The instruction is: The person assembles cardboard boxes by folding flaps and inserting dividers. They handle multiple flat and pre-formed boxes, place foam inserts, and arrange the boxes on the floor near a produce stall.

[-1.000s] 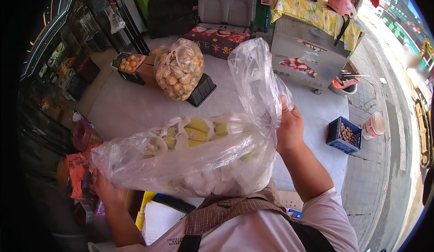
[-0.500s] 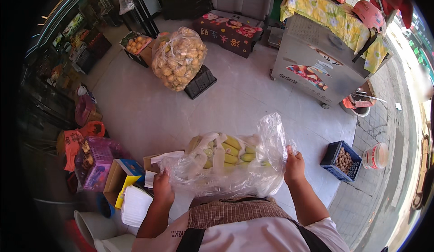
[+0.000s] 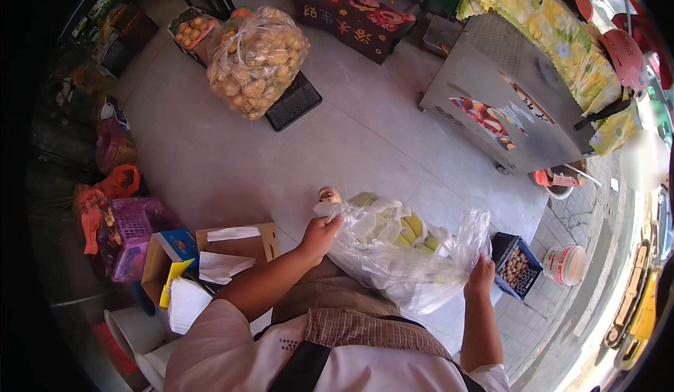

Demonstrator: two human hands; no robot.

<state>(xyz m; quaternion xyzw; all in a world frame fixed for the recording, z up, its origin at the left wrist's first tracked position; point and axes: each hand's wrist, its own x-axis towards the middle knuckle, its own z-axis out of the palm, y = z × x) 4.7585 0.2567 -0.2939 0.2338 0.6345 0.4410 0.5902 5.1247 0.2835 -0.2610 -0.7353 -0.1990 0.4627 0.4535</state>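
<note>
A clear plastic bag [image 3: 372,271] is stretched between my two hands in front of my apron. Greenish-yellow bananas [image 3: 411,232] show inside it, with pale wrapping strips among them. My left hand [image 3: 321,237] is closed on the bag's upper left edge. On the other side, my right hand [image 3: 480,277] pinches the gathered right end. The bag hangs above the floor, tilted down to the right, and hides part of what lies beneath. A small roundish object [image 3: 328,194] stands just beyond my left hand; its kind is unclear.
An open carton [image 3: 268,241] with papers lies left, near a purple basket [image 3: 137,229]. A blue crate of brown nuts [image 3: 518,269] and a white bucket [image 3: 564,265] stand right. Farther off are a large bag of round yellow-brown produce [image 3: 258,65] and a metal cart [image 3: 491,83].
The bag and both hands have shifted right in view, and the bag now tilts. My left arm reaches farther across. The carton with papers is more exposed.
</note>
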